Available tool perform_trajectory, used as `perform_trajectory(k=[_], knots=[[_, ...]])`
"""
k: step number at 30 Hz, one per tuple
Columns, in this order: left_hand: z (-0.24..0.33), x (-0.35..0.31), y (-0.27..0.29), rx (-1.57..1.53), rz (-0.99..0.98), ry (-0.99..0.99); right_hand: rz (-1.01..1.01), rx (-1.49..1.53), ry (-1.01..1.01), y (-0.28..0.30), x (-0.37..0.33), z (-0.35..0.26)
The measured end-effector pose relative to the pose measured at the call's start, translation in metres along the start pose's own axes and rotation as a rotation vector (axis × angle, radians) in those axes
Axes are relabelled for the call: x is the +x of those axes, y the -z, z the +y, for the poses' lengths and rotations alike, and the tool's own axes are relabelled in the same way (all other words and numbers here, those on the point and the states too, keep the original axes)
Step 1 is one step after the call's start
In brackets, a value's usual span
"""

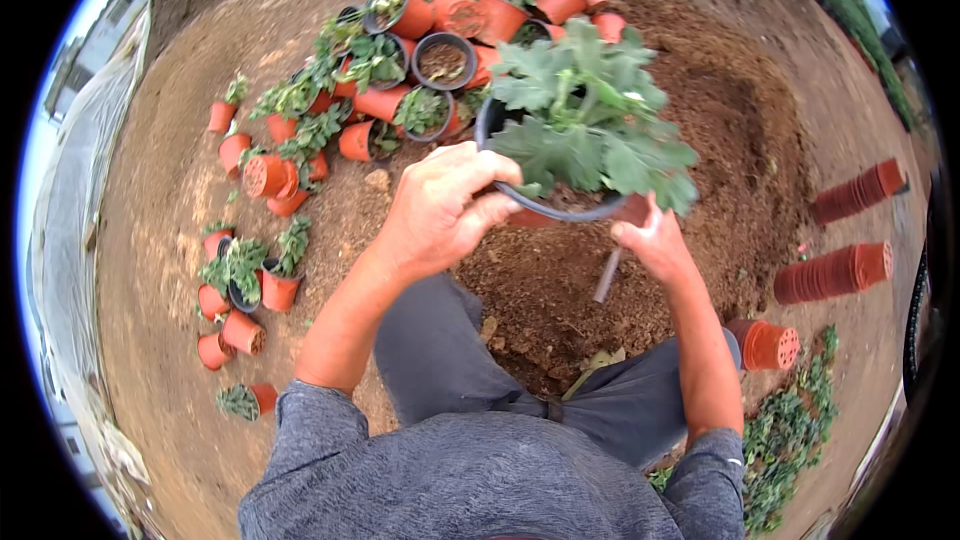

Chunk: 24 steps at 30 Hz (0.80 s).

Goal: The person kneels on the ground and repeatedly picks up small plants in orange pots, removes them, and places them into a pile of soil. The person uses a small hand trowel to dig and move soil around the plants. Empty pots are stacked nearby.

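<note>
I hold a plant pot [487,125] with a dark rim over a mound of loose soil [560,315]. A leafy green plant [575,115] grows in it, and its broad leaves hide much of the pot. My left hand [450,202] pinches the near left part of the rim between thumb and fingers. At the near right side my right hand [655,245] grips the pot, its fingers partly hidden behind it. Just below the right thumb a short grey stick-like piece [607,277] slants down; I cannot tell whether the hand holds it.
Many orange-red pots with small plants lie tumbled beyond the pot, among them a dark-rimmed pot [443,61]. More fallen pots [243,332] lie at left. Stacks of nested pots [835,273] rest at right, near a heap of green cuttings [790,450]. Plastic sheeting [75,200] edges the left.
</note>
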State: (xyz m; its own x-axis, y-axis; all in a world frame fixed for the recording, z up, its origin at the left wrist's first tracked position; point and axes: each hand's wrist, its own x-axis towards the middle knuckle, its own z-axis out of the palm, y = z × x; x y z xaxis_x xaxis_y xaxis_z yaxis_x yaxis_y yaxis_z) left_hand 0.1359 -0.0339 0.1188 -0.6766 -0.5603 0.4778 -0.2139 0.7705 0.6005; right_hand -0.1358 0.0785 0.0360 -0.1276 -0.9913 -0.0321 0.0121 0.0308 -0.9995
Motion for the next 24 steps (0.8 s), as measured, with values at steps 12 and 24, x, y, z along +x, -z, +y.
perform_trajectory(k=[12, 24], knots=[[0.015, 0.032, -0.16, -1.136, -0.183, 0.387, 0.169, 0.434, 0.043, 0.03, -0.041, 0.014], [0.024, 0.037, -0.178, -1.079, 0.051, 0.519, 0.433, 0.442, 0.118, 0.022, -0.029, 0.027]])
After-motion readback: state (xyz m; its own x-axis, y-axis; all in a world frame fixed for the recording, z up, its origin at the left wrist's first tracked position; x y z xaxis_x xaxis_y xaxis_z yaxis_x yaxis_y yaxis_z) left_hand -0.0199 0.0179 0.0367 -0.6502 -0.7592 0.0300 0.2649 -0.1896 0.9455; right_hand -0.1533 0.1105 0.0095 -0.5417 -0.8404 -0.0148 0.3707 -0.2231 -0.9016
